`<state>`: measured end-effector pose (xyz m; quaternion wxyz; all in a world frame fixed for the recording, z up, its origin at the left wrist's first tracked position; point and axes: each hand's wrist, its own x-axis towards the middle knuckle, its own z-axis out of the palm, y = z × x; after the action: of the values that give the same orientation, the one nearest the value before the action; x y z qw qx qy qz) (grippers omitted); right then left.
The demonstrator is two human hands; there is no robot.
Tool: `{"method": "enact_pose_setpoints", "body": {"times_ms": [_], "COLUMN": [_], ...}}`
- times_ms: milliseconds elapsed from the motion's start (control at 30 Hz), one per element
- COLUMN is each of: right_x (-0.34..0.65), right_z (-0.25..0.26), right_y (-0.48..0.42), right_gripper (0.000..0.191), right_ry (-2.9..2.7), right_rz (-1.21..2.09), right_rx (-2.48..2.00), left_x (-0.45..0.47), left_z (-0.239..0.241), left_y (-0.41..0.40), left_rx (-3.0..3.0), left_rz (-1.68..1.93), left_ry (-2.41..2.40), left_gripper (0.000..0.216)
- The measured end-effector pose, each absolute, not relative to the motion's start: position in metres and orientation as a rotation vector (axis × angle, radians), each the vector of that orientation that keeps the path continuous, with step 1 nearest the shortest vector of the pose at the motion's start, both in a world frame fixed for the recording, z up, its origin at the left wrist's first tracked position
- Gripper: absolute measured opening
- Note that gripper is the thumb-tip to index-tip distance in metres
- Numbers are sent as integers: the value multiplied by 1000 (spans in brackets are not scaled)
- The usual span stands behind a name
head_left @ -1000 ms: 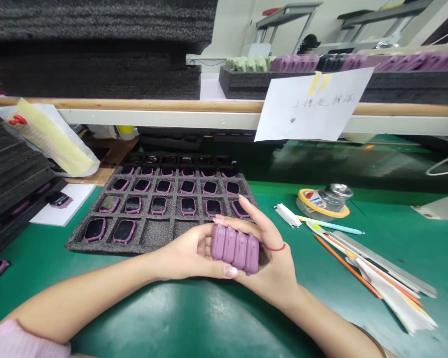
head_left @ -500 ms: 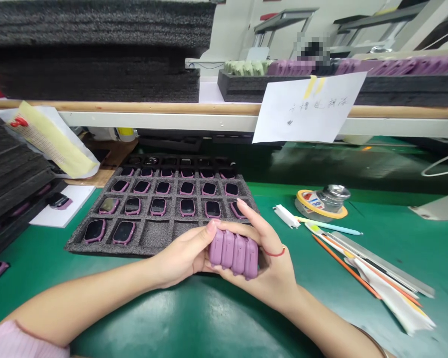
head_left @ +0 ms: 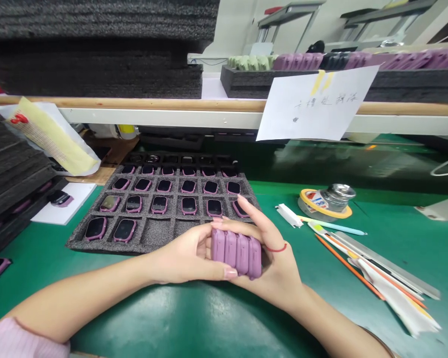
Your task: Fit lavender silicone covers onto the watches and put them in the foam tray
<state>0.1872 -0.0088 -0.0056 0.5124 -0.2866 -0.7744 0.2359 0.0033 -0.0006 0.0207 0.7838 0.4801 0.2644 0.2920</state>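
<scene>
Several purple smartwatch cases (head_left: 236, 252) stand side by side in one row between my two hands, above the front of the green table. My left hand (head_left: 194, 253) grips the row from its left end, the thumb lying along the lower edge. My right hand (head_left: 278, 261) is wrapped round the row from behind and the right, its index finger raised. Just behind my hands lies a black foam tray (head_left: 157, 233) with rows of purple watch cases with dark screens (head_left: 125, 229). Some front pockets hold none, and my hands hide others.
At right lie a tape roll with a metal-lidded jar (head_left: 326, 201), an orange stick (head_left: 349, 266), a steel ruler (head_left: 388, 263) and a white cloth (head_left: 399, 298). Foam stacks (head_left: 15, 149) stand at left. A shelf (head_left: 224, 117) with a taped paper (head_left: 317, 107) crosses the back.
My left thumb has moved from the top of the watch cases down to their lower edge. My right hand keeps its hold. The view has shifted slightly.
</scene>
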Motion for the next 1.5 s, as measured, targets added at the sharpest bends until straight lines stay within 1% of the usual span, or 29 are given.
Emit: {"method": "enact_pose_setpoints", "body": {"times_ms": [67, 167, 233, 300, 433, 500, 867, 1067, 1233, 1367, 1500], "right_x": [188, 188, 187, 186, 185, 185, 185, 185, 185, 185, 184], "right_z": [-5, -5, -4, -3, -3, -3, -5, -4, -4, -5, -4], "right_y": [-9, -11, -12, -13, -12, -11, -12, -13, -14, -13, -13], "right_gripper": [89, 76, 73, 74, 85, 87, 79, 83, 81, 80, 72], "right_ry": [-1845, -1827, -1814, -1803, -1794, -1792, -1779, -1793, -1814, -1840, -1867], "right_rz": [580, 567, 574, 588, 618, 623, 613, 594, 557, 517, 483], "right_rx": [-692, -703, -715, -727, -719, -709, -722, -674, -672, -666, -644], "left_x": [3, 4, 5, 5, 4, 4, 4, 3, 2, 2, 3], "left_z": [21, 21, 21, 21, 21, 21, 20, 22, 23, 27, 31], "left_y": [-1, 0, 0, 0, 0, 0, 0, 1, 2, 5, 7], "left_rx": [1037, 1067, 1089, 1107, 1107, 1096, 1202, 1236, 1204, 1273, 1318], "left_rz": [602, 577, 582, 590, 598, 595, 592, 565, 536, 504, 494], "left_ry": [533, 518, 527, 531, 542, 553, 587, 567, 593, 555, 518], "left_gripper": [51, 51, 54, 56, 52, 51, 55, 53, 54, 51, 49]}}
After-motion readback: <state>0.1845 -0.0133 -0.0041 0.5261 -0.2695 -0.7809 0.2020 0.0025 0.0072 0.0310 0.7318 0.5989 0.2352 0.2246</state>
